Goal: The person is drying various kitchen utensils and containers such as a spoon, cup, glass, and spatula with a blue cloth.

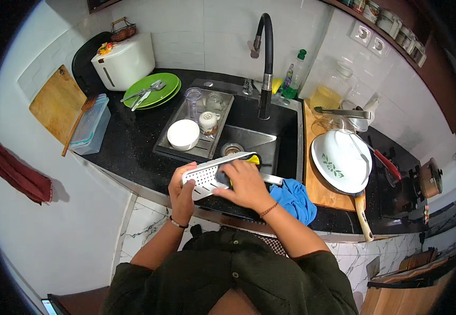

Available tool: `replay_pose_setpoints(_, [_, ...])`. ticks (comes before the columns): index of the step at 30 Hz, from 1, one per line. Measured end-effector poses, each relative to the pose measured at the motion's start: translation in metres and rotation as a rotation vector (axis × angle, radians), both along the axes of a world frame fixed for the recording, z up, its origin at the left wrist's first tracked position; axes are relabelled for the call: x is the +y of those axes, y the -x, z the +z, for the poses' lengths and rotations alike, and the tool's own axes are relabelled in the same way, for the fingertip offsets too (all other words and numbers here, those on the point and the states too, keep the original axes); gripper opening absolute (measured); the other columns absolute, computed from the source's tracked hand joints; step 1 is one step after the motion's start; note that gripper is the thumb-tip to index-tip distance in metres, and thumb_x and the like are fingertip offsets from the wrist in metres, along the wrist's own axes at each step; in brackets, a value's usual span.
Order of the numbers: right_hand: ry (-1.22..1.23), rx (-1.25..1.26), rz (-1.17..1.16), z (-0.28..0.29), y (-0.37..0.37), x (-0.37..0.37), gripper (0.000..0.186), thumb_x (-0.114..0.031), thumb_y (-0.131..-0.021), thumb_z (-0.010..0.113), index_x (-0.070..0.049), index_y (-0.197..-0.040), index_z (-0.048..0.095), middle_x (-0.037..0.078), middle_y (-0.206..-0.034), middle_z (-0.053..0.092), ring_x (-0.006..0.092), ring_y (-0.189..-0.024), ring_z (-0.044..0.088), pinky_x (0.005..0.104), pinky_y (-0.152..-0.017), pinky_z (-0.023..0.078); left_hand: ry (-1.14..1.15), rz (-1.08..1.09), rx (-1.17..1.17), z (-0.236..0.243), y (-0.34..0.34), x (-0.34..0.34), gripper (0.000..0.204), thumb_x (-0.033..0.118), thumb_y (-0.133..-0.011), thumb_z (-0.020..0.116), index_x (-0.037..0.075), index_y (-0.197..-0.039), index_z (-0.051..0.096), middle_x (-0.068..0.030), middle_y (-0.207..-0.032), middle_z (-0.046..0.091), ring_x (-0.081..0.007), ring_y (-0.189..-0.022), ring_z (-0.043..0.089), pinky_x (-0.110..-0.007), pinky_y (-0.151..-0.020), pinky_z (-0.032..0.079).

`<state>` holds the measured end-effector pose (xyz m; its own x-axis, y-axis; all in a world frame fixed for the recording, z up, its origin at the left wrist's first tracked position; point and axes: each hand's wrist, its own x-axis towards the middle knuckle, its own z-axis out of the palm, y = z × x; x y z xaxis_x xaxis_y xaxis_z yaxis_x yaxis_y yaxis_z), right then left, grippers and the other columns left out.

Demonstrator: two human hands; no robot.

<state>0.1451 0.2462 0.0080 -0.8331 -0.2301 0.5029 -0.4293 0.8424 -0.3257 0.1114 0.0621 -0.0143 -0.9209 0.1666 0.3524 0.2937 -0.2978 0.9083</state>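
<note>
Black counter [128,142] of a kitchen, sink [286,131] set in its middle. One white grater [203,178], tilted, at the sink's near edge: left hand [182,191] clamped on its left end, seemingly to steady it; right hand [246,186] over its right part, closure underneath impossible to tell. One bowl [183,134], on drainer tray [207,146], presumably for run-off. One yellow-and-black item [254,159], mostly covered by the right hand: sponge or handle, unclear. One blue cloth [294,202], partly behind the right forearm.
</note>
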Motion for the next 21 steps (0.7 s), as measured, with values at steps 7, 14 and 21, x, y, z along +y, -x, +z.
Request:
replay_pose_setpoints(7, [-0.024,0.032,0.243,0.003,-0.005,-0.016,0.049,-0.053,-0.066,0.065,-0.010,-0.088,0.057,0.006,-0.087,0.056,0.0254,-0.083,0.052,0.0354,-0.071,0.038,0.090,0.005,0.102,0.000,-0.006,0.008,0.028,0.003,-0.076,0.047,-0.004,-0.102,0.056,-0.0160,-0.111,0.055,-0.0218,-0.104,0.051,-0.032,-0.093,0.037])
replay_pose_setpoints(14, [0.191,0.441,0.084,0.004,-0.010,0.024,0.039,-0.036,-0.062,0.076,-0.010,-0.085,0.060,0.007,-0.074,0.059,0.0246,-0.067,0.057,0.0344,-0.060,0.043,-0.008,0.129,-0.049,0.011,0.012,-0.027,0.033,0.010,-0.080,0.045,-0.005,-0.108,0.051,-0.0124,-0.103,0.057,-0.0158,-0.093,0.055,-0.027,-0.084,0.042])
replay_pose_setpoints(21, [0.308,-0.322,0.007,0.016,0.000,-0.040,0.063,-0.028,-0.073,0.069,-0.013,-0.129,0.044,0.014,-0.101,0.062,0.0296,-0.081,0.062,0.0337,-0.071,0.049,-0.088,0.180,-0.051,0.011,0.026,-0.028,0.036,0.021,-0.087,0.046,-0.005,-0.113,0.044,-0.0127,-0.109,0.051,-0.0165,-0.100,0.051,-0.028,-0.089,0.039])
